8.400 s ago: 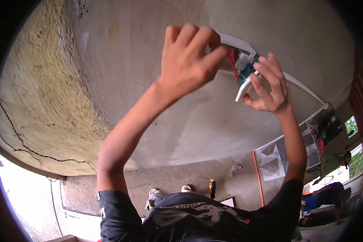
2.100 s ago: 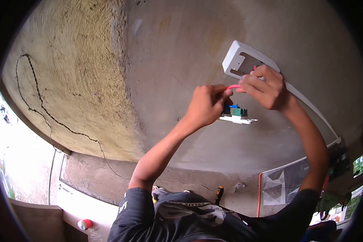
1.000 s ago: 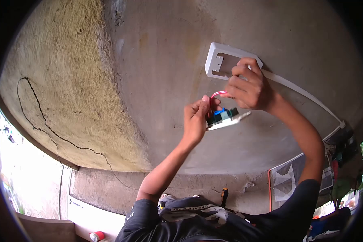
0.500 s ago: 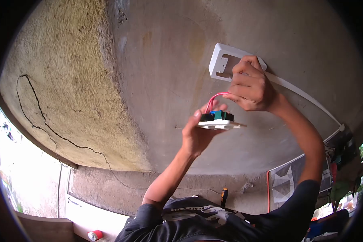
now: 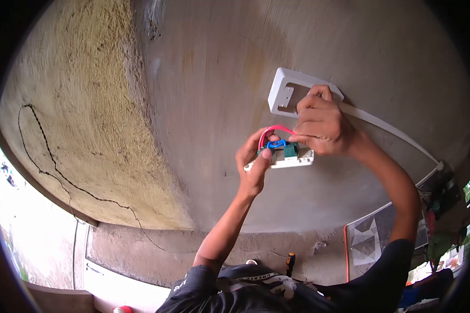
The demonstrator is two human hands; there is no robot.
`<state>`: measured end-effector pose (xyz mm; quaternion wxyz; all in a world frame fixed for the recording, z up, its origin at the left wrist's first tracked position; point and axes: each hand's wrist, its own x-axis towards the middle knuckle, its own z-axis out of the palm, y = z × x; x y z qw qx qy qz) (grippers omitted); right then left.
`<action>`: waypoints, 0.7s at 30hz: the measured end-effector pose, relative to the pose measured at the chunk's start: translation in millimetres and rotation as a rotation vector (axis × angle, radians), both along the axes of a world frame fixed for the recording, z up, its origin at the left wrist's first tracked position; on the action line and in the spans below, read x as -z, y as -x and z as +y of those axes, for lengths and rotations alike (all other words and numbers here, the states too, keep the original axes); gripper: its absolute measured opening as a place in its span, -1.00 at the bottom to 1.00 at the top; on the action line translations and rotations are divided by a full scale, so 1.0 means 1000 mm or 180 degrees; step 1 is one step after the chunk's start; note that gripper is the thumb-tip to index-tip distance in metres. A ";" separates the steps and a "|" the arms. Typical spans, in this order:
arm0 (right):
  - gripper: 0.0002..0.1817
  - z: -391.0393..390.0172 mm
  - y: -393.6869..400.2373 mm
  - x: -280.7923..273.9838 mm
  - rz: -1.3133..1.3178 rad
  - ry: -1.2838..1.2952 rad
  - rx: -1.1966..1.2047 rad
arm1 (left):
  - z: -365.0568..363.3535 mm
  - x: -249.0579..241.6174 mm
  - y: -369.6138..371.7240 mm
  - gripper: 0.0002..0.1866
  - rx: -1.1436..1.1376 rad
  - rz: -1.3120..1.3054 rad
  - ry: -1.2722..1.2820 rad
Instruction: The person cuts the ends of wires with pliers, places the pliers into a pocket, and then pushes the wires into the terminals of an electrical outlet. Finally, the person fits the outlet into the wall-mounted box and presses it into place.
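My left hand (image 5: 256,161) grips a white switch plate (image 5: 297,160) by its left end, thumb on its back. Green and dark modules and a short blue wire (image 5: 278,144) show on that back. A red wire (image 5: 277,127) arches from the plate to my right hand (image 5: 321,125), whose fingers are pinched on it. Just behind my right hand, a white mounting box (image 5: 281,89) with a rectangular opening sits on the wall, partly covered by the fingers.
White trunking (image 5: 391,127) runs from the box down to the right. A black twisted cable (image 5: 78,182) hangs at the left. Below are a yellow-and-black screwdriver (image 5: 290,263), an orange cable (image 5: 345,250) and a patterned panel (image 5: 365,241).
My left hand has turned the plate so that its back with the modules and blue wire faces the camera more. The right hand still holds the red wire, slightly lower in view.
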<state>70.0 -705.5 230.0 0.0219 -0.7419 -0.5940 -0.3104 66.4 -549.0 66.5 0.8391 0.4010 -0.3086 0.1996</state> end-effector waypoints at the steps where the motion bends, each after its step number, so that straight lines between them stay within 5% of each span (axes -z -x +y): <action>1: -0.78 0.000 0.000 -0.001 -0.0019 -0.0020 0.0009 | 0.001 -0.001 -0.001 -0.43 0.0009 -0.0019 -0.0020; 5: -0.79 -0.004 0.006 -0.002 0.0191 -0.0055 0.0074 | 0.005 -0.006 0.004 -0.41 -0.0102 -0.0162 -0.0202; 7: -0.78 -0.008 0.012 0.000 0.0346 -0.0050 0.0231 | 0.005 0.002 0.004 -0.35 0.0588 -0.0127 -0.0009; 10: -0.71 -0.008 0.037 -0.003 -0.0734 -0.0199 0.0481 | -0.010 0.021 0.017 -0.31 0.0476 0.0114 -0.0239; 13: -0.70 -0.022 0.079 0.025 -0.0818 -0.0325 0.0457 | -0.019 0.022 0.031 -0.32 0.0595 0.0148 -0.0126; 15: -0.69 -0.014 0.101 0.067 -0.1741 0.0385 0.0695 | -0.020 0.022 0.039 -0.31 0.0708 0.0128 -0.0031; 21: -0.54 -0.006 0.087 0.089 -0.2521 0.0567 0.1933 | -0.009 0.017 0.038 -0.27 0.1300 0.0410 -0.0791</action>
